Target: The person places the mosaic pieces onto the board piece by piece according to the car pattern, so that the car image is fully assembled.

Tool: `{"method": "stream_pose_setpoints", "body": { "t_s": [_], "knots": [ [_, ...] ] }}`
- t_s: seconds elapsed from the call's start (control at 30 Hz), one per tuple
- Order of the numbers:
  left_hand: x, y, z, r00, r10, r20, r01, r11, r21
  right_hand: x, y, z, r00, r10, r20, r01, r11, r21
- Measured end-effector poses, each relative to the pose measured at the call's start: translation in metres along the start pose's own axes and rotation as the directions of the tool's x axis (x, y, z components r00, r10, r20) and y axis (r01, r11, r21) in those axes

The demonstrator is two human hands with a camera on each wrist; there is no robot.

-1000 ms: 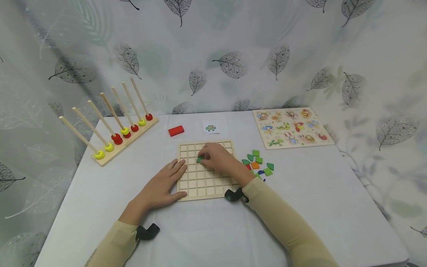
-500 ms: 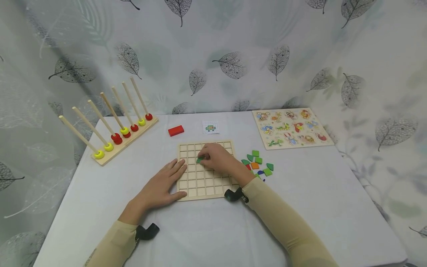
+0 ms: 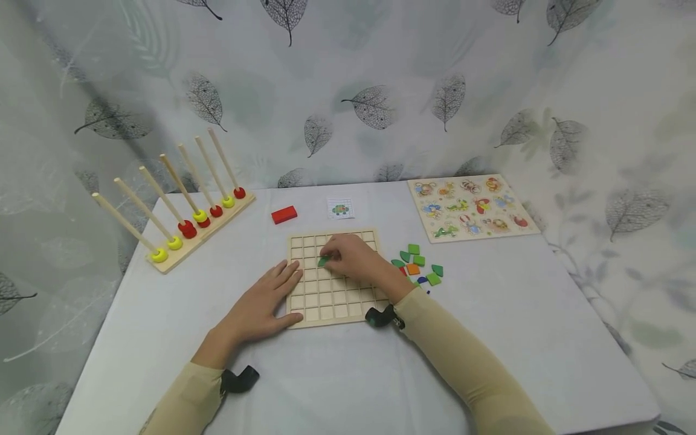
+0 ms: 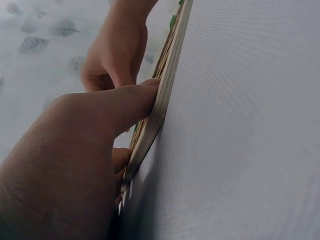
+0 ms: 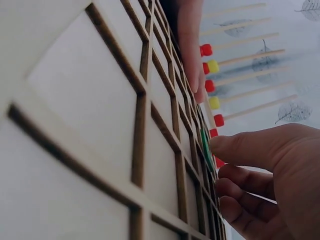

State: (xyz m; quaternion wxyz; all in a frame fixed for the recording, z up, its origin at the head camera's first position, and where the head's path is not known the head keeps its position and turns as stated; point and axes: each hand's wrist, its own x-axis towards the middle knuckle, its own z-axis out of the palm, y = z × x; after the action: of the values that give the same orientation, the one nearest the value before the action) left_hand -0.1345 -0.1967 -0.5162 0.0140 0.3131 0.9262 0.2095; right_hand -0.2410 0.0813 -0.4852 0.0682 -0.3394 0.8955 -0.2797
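The right hand (image 3: 352, 258) pinches a green piece (image 3: 322, 261) between thumb and fingertips, against the grid board (image 3: 326, 299); the left hand (image 3: 262, 303) rests on the board's left edge, thumb spread from its fingers.

On a white-covered table (image 3: 544, 338), beneath the right hand (image 3: 350, 258) and touching the left hand (image 3: 261, 305), a gridded wooden board (image 3: 326, 299). Beyond the right hand, a picture card (image 3: 341, 209). Ahead of the left hand, a red block (image 3: 284, 214); farther left, a pegged bead stand (image 3: 218, 222). Right of the right hand, loose coloured tiles (image 3: 413, 269); farther off, a picture puzzle (image 3: 473, 209).
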Motion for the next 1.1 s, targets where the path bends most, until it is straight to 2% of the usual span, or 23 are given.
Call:
{"method": "stream_pose_setpoints", "body": {
  "t_s": [0.23, 0.67, 0.87, 1.1],
  "knots": [
    [0.001, -0.001, 0.002, 1.000, -0.003, 0.005, 0.003, 1.000, -0.009, -0.006, 0.000, -0.017, 0.999, 0.045, -0.030, -0.045, 0.999, 0.001],
    [-0.002, -0.002, 0.004, 1.000, -0.015, 0.009, 0.016, 1.000, -0.016, -0.041, 0.000, -0.057, 0.995, -0.028, -0.091, 0.029, 1.000, 0.012],
    [-0.003, -0.004, 0.002, 1.000, -0.013, 0.002, 0.013, 1.000, -0.021, -0.052, 0.007, -0.073, 0.993, 0.007, -0.114, -0.012, 0.999, -0.041],
    [-0.003, -0.004, 0.002, 1.000, 0.002, -0.003, -0.002, 1.000, -0.011, -0.064, 0.023, -0.086, 0.988, 0.042, -0.150, -0.049, 0.998, -0.047]
  ]
}}
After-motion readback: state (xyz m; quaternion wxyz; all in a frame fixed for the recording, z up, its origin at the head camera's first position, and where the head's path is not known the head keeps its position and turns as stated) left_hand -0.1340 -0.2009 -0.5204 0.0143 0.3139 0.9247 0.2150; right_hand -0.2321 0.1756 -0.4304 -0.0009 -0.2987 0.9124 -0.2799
